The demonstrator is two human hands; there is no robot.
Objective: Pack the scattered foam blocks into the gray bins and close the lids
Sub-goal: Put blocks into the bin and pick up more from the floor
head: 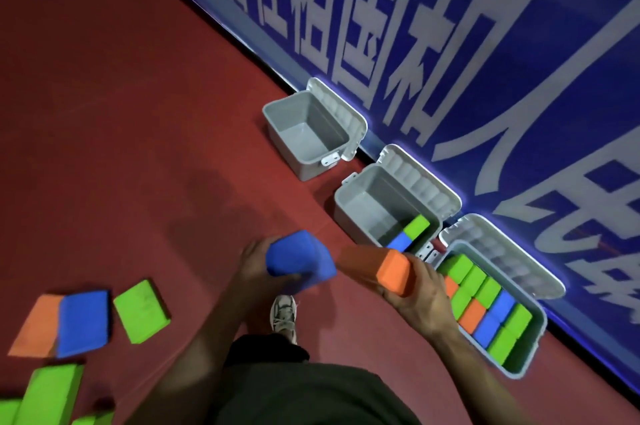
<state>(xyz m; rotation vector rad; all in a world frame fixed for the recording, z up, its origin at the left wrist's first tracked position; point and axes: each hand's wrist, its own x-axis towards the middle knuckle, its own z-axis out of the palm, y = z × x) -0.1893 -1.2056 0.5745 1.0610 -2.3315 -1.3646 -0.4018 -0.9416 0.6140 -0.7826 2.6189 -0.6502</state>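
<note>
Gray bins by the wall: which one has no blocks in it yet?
The far bin, farthest from the person. The middle bin holds two blocks, and the near bin is nearly full.

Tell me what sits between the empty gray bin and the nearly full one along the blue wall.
In the head view, a third gray bin sits between the empty bin and the nearly full bin, lid open, holding a blue block and a green block.

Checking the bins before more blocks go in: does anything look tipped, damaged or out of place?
Nothing odd. All three gray bins stand upright with lids open against the banner; loose blocks on the floor are just unpacked.
</note>
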